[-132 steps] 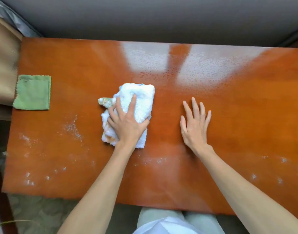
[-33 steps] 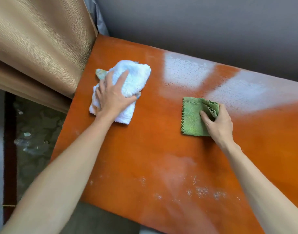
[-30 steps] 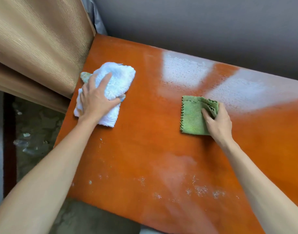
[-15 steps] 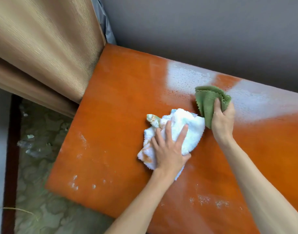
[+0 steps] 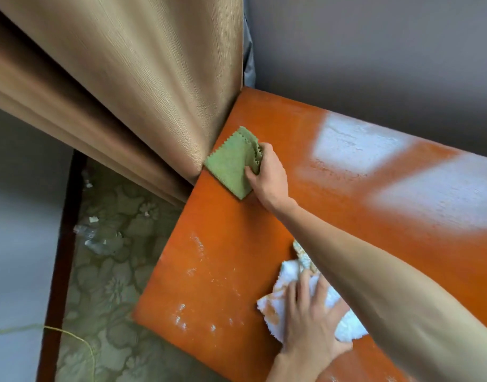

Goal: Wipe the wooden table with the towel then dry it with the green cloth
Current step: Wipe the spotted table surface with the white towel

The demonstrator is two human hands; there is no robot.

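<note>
My right hand (image 5: 267,175) has carried the green cloth (image 5: 232,164) across to the far-left edge of the surface (image 5: 305,216) by the curtain (image 5: 132,86), fingers curled on it. Left hand (image 5: 311,323) has dragged the white towel (image 5: 289,285) to the near edge, fingers spread flat, pressing. Arms now crossed. Drying looks begun; wet specks (image 5: 201,271) remain near-left.

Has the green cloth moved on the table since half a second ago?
Yes. The green cloth, gripped by the right hand, has gone from mid-table beside the towel to the table's left edge, against the curtain.
</note>
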